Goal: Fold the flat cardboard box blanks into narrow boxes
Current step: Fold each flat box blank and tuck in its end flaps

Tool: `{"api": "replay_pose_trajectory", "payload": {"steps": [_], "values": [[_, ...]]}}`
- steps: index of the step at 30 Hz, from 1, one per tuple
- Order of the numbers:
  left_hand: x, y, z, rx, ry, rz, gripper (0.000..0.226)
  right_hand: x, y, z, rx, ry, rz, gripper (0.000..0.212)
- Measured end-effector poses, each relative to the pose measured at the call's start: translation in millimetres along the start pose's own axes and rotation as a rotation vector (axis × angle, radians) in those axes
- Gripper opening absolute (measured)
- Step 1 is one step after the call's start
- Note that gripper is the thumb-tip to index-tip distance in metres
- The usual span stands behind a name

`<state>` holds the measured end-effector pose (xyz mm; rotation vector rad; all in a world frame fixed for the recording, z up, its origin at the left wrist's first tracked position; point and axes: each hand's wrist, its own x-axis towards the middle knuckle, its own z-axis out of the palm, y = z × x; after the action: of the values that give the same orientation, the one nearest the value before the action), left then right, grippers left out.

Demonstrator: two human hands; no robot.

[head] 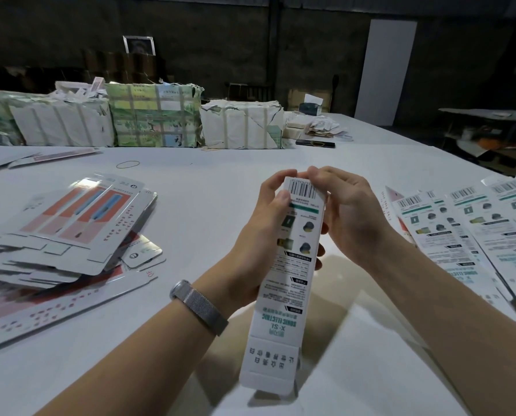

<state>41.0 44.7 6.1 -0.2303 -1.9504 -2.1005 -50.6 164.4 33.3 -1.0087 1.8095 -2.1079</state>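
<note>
I see the left hand (267,223) wrapped round the upper part of a narrow white box (289,283), thumb on the printed front just below the barcode, fingers curled behind. The right hand (345,211) is clamped on the far top end of the same box, fingertips pinching at the top edge by the barcode, palm along the box's right side. The box is held in the air above the bench (220,187), already formed into a long tube, tilted with its top away from me. Its near end flap hangs open at the bottom, pointing toward me. A metal mesh watch (198,306) sits on the left wrist.

To the right, a fanned row of finished or flat white boxes (467,223) with the same barcode print lies on the bench; I cannot tell which are folded. To the left, a loose pile of flat blanks (70,235) with red and blue print. A rubber band (127,164) lies further out, centre-left. Along the far edge stand strapped paper bundles (154,115), and more loose paper scraps (322,127) lie to their right.
</note>
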Motion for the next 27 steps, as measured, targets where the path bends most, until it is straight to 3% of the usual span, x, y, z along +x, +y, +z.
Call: {"api": "replay_pose_trajectory", "payload": {"steps": [6, 10, 13, 15, 18, 24, 27], "values": [[-1, 4, -4, 0.022, 0.072, 0.02, 0.028, 0, 7, 6, 0.003, 0.005, -0.015, 0.048], [3, 5, -3, -0.059, 0.097, 0.039, 0.026, 3, 8, 4, 0.43, -0.073, 0.215, 0.07], [6, 6, 1, -0.154, 0.055, 0.035, 0.032, 4, 7, 6, 0.551, -0.071, 0.25, 0.059], [7, 0, 3, -0.11, 0.032, 0.059, 0.038, 2, 6, 9, 0.316, -0.095, 0.245, 0.045], [11, -6, 2, -0.014, 0.091, 0.078, 0.044, -1, 1, 14, -0.031, -0.104, 0.228, 0.046], [21, -1, 0, 0.061, 0.223, 0.089, 0.029, 1, -45, -26, -0.329, 0.196, 0.104, 0.052], [27, -1, -8, 0.048, 0.27, 0.083, 0.026, -5, -90, -85, -0.663, 0.363, -0.036, 0.055]]}}
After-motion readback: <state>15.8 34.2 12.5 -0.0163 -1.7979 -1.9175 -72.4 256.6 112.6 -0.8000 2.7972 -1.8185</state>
